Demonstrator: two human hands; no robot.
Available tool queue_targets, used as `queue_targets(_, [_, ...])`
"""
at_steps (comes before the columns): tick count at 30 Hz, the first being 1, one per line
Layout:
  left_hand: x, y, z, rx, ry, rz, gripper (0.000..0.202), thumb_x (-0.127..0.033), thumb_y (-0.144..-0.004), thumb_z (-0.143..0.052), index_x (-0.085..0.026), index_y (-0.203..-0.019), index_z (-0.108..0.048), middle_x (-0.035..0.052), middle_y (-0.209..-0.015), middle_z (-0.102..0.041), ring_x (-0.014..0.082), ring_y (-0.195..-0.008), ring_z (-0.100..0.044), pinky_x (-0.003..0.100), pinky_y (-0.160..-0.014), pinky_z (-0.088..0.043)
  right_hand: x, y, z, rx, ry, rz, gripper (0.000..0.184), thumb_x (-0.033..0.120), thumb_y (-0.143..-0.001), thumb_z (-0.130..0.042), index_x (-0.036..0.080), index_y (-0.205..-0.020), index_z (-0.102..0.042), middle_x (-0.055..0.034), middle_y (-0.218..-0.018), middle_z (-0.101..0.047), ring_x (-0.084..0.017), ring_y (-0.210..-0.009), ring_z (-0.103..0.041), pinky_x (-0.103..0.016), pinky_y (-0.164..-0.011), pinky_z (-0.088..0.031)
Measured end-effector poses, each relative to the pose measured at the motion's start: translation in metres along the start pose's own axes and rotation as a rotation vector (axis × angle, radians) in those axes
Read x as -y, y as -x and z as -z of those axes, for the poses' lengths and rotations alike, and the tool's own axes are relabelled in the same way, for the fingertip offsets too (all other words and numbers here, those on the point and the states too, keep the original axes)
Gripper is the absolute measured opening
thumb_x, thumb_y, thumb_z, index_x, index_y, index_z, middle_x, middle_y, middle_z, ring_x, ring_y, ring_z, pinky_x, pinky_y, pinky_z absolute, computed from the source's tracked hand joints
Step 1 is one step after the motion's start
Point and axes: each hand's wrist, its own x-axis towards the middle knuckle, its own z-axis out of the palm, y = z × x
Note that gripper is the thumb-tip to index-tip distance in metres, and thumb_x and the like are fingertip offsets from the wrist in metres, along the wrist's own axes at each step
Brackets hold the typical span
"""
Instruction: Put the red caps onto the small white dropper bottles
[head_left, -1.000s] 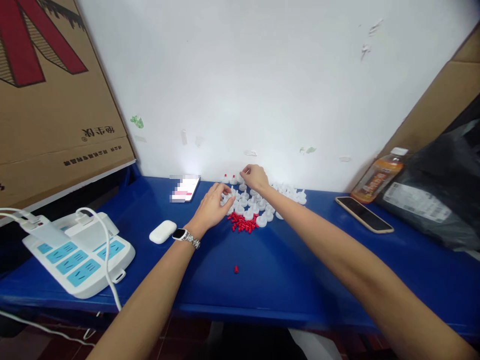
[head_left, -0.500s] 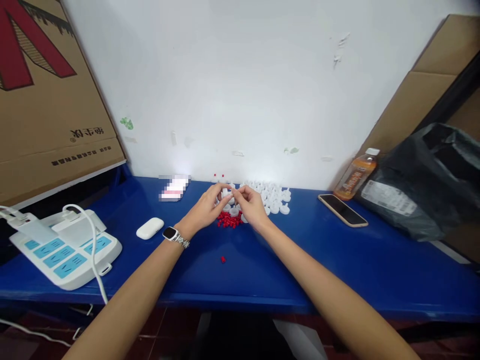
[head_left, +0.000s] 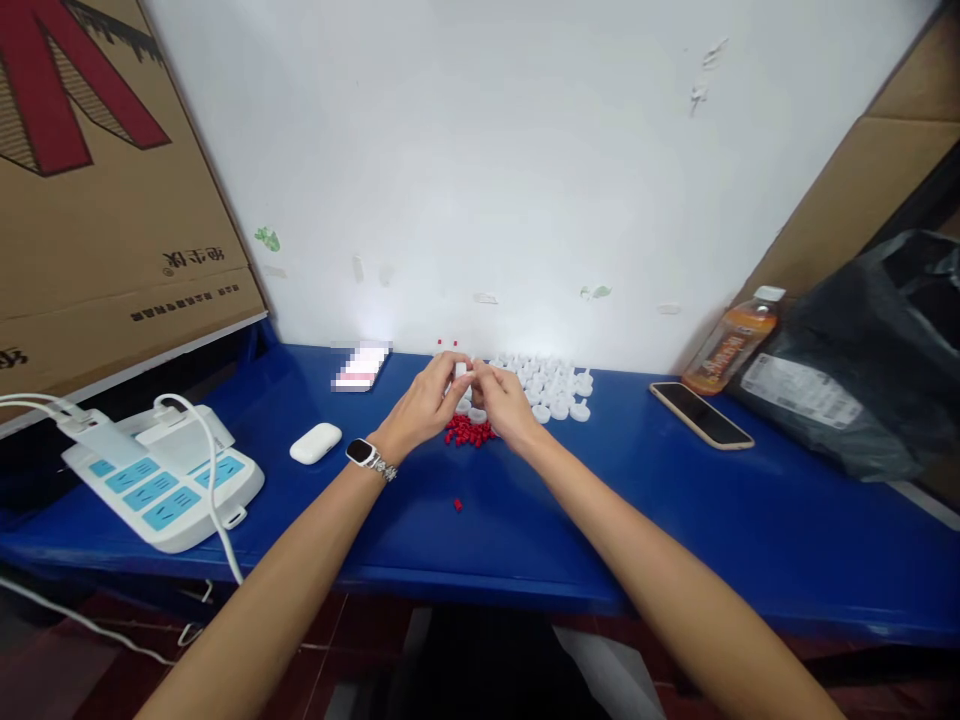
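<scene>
My left hand (head_left: 426,402) and my right hand (head_left: 504,400) meet fingertip to fingertip over a blue table (head_left: 675,510), pinched together on a small white plastic piece (head_left: 461,371). Just below them lies a heap of small red caps (head_left: 469,432). Several white plastic pieces (head_left: 551,385) are spread to the right, near the wall. One red cap (head_left: 457,505) lies alone nearer to me. Two white pieces with red tips (head_left: 447,344) stand by the wall. A watch (head_left: 363,453) is on my left wrist.
A white power strip (head_left: 161,475) with cables sits at the left, a white earbud case (head_left: 315,442) beside it. A phone (head_left: 701,414), an orange drink bottle (head_left: 731,343) and a black bag (head_left: 862,370) are at the right. Cardboard boxes (head_left: 105,180) flank the table.
My right hand came back from the wall and my left hand lifted off the pile; both now meet pinched on a white piece. The view has shifted slightly.
</scene>
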Motion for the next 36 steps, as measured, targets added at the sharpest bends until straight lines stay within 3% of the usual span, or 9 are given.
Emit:
queue_targets(4, [0.008, 0.002, 0.017, -0.16, 0.018, 0.077, 0.031, -0.046, -0.105, -0.033, -0.022, -0.118, -0.048, 0.0014, -0.081, -0.053, 0.0158, -0.067, -0.051, 0.031, -0.07, -0.043, 0.0, -0.005, 0.02, -0.075, -0.225, -0.173, 0.045, 0.056, -0.093, -0.042, 0.026, -0.062, -0.029, 0.0072, -0.049, -0.025, -0.011, -0.045, -0.023, -0.028, -0.047, -0.024])
queue_targets(6, [0.017, 0.002, 0.026, -0.309, 0.025, 0.198, 0.034, -0.047, -0.106, -0.027, -0.023, -0.123, -0.046, -0.0008, -0.074, -0.048, 0.0157, -0.063, -0.047, 0.031, -0.065, -0.041, -0.003, -0.003, 0.034, -0.178, -0.106, -0.144, 0.045, 0.054, -0.094, -0.041, 0.025, -0.061, -0.03, 0.0063, -0.05, -0.028, -0.012, -0.046, -0.026, -0.028, -0.049, -0.026])
queue_targets(7, [0.021, 0.002, 0.028, -0.313, 0.011, 0.215, 0.034, -0.046, -0.105, -0.029, -0.023, -0.122, -0.048, -0.0003, -0.075, -0.049, 0.0158, -0.066, -0.048, 0.031, -0.066, -0.041, -0.004, -0.001, 0.04, -0.187, 0.008, -0.096, 0.047, 0.054, -0.095, -0.042, 0.024, -0.06, -0.033, 0.005, -0.051, -0.031, -0.013, -0.049, -0.031, -0.028, -0.052, -0.028])
queue_targets(12, [0.033, 0.0, 0.018, -0.031, 0.041, 0.147, 0.034, -0.047, -0.099, -0.048, -0.022, -0.12, -0.057, 0.0022, -0.088, -0.059, 0.0159, -0.074, -0.054, 0.03, -0.071, -0.046, -0.011, 0.011, 0.037, 0.106, 0.647, 0.2, 0.038, 0.043, -0.097, -0.051, 0.02, -0.069, -0.061, -0.0009, -0.068, -0.055, -0.018, -0.074, -0.052, -0.032, -0.076, -0.035])
queue_targets(16, [0.037, 0.001, 0.008, 0.071, 0.086, 0.141, 0.034, -0.046, -0.093, -0.058, -0.023, -0.118, -0.06, 0.0051, -0.106, -0.066, 0.0175, -0.083, -0.06, 0.031, -0.073, -0.049, -0.016, 0.012, 0.028, 0.189, 0.836, 0.214, 0.027, 0.039, -0.097, -0.055, 0.025, -0.086, -0.075, -0.003, -0.077, -0.057, -0.021, -0.085, -0.053, -0.035, -0.084, -0.032])
queue_targets(21, [0.043, 0.003, 0.008, 0.104, 0.05, 0.163, 0.031, -0.044, -0.09, -0.063, -0.024, -0.114, -0.063, 0.0066, -0.111, -0.068, 0.0208, -0.092, -0.062, 0.033, -0.076, -0.049, -0.017, 0.008, 0.033, 0.099, 0.696, 0.162, 0.026, 0.043, -0.096, -0.055, 0.025, -0.099, -0.075, -0.0015, -0.075, -0.061, -0.02, -0.085, -0.056, -0.035, -0.086, -0.036])
queue_targets(26, [0.038, 0.004, 0.006, 0.106, 0.063, 0.145, 0.039, -0.048, -0.089, -0.065, -0.024, -0.12, -0.06, 0.0073, -0.114, -0.07, 0.0208, -0.093, -0.063, 0.034, -0.078, -0.048, -0.014, 0.003, 0.031, 0.011, 0.412, 0.113, 0.029, 0.045, -0.092, -0.058, 0.022, -0.106, -0.068, 0.0006, -0.074, -0.065, -0.017, -0.075, -0.058, -0.03, -0.075, -0.042])
queue_targets(30, [0.031, 0.003, 0.002, 0.078, 0.096, 0.126, 0.043, -0.048, -0.088, -0.067, -0.024, -0.122, -0.057, 0.0054, -0.11, -0.073, 0.0196, -0.091, -0.065, 0.033, -0.08, -0.048, -0.011, -0.006, 0.023, 0.039, 0.214, 0.085, 0.026, 0.044, -0.087, -0.063, 0.018, -0.092, -0.067, -0.0004, -0.073, -0.068, -0.015, -0.069, -0.059, -0.027, -0.068, -0.045])
queue_targets(36, [0.035, 0.003, 0.002, -0.061, 0.044, 0.199, 0.043, -0.051, -0.089, -0.064, -0.023, -0.121, -0.057, 0.0079, -0.122, -0.067, 0.0206, -0.096, -0.062, 0.033, -0.076, -0.049, -0.007, -0.05, 0.038, -0.066, 0.303, 0.086, 0.018, 0.034, -0.085, -0.063, 0.016, -0.086, -0.069, -0.004, -0.078, -0.072, -0.016, -0.074, -0.066, -0.027, -0.072, -0.05])
